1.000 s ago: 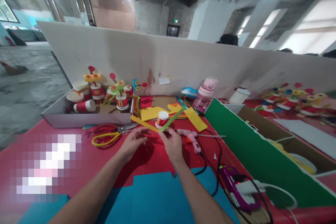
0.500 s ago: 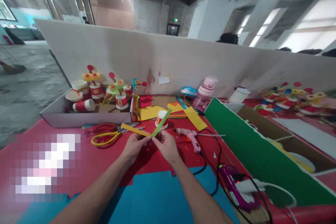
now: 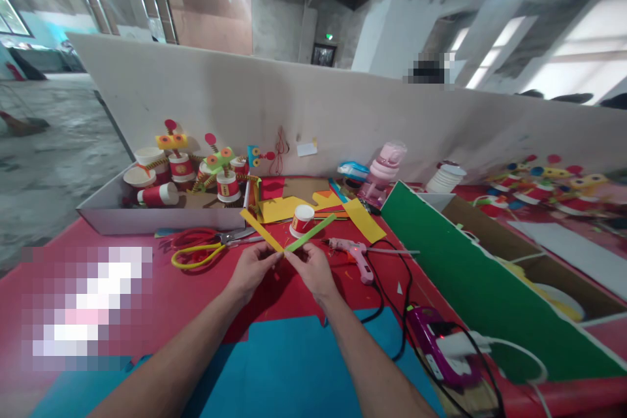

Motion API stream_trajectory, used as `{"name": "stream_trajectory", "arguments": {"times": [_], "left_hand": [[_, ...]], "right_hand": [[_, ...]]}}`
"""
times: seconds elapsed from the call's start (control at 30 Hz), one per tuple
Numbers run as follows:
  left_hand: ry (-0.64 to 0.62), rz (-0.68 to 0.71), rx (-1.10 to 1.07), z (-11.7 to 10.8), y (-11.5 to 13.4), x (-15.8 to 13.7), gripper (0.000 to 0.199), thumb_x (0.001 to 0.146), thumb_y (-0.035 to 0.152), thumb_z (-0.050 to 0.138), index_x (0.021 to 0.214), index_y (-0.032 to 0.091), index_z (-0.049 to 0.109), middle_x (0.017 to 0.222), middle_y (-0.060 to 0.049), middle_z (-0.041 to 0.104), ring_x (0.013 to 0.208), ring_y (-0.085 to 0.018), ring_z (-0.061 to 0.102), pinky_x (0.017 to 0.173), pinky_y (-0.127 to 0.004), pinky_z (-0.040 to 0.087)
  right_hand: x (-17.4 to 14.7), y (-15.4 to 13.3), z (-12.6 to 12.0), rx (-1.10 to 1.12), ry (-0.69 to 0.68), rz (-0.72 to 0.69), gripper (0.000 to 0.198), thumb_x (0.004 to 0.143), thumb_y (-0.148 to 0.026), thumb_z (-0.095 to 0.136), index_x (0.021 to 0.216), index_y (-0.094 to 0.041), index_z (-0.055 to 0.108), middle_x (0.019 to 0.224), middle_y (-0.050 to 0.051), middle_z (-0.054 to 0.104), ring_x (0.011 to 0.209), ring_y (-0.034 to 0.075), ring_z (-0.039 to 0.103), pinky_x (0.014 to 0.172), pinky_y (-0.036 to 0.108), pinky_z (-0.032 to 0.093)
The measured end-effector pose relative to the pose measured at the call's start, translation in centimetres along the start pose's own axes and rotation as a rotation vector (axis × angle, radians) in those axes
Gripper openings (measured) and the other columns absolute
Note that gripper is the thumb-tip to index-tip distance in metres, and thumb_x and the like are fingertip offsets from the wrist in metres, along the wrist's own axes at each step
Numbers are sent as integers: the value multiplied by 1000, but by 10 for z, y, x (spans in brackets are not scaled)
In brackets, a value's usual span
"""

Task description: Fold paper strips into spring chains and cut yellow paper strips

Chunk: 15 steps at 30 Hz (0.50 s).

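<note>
My left hand [image 3: 255, 269] and my right hand [image 3: 311, 266] meet over the red tabletop, fingertips pinched together. From the pinch a yellow paper strip [image 3: 260, 229] slants up to the left, and a green paper strip [image 3: 313, 231] slants up to the right. The strips' near ends meet in a V between my fingers; how they join is hidden. Just behind the green strip stands a white and red paper cup [image 3: 302, 220]. A pink hot glue gun [image 3: 356, 256] lies to the right of my right hand. Yellow-handled scissors [image 3: 200, 256] lie left of my left hand.
Paper-cup figures [image 3: 226, 188] crowd a white box [image 3: 161, 221] at the back left. Yellow paper [image 3: 365, 221] lies behind the glue gun. A green-sided box [image 3: 470, 281] and a purple power strip [image 3: 441, 353] with black cords are at right. Blue sheets [image 3: 289, 366] lie in front.
Both strips have changed angle: the green one now tilts lower to the right, and the yellow one rises more steeply. My hands stay pinched together in nearly the same place.
</note>
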<state>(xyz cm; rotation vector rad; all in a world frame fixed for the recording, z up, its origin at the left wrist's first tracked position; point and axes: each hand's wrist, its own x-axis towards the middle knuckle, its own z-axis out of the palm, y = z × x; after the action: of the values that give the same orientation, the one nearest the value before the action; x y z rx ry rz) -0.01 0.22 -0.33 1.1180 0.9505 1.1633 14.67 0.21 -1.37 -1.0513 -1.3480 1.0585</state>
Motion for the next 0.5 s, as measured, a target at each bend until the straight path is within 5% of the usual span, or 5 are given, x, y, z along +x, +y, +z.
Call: {"name": "stream_trajectory", "arguments": {"times": [0.3,0.5], "left_hand": [[-20,14,-30,0,-1,0,26,68,36,74,76,13,66,63,-1,60,54,-9,50,53,-21,40],[-20,-33,-63,-2,-4,2,28,66,38,75,74,13,64,59,0,58,51,-9,47,49,-21,41]], "right_hand": [[-7,-20,3,-370,122,-189,12,80,-29,59,74,-20,65,75,3,69,74,20,64,72,31,49],[-6,-17,3,-362,96,-144,13,78,-29,61,77,-18,68,80,6,72,79,22,66,76,33,50]]}}
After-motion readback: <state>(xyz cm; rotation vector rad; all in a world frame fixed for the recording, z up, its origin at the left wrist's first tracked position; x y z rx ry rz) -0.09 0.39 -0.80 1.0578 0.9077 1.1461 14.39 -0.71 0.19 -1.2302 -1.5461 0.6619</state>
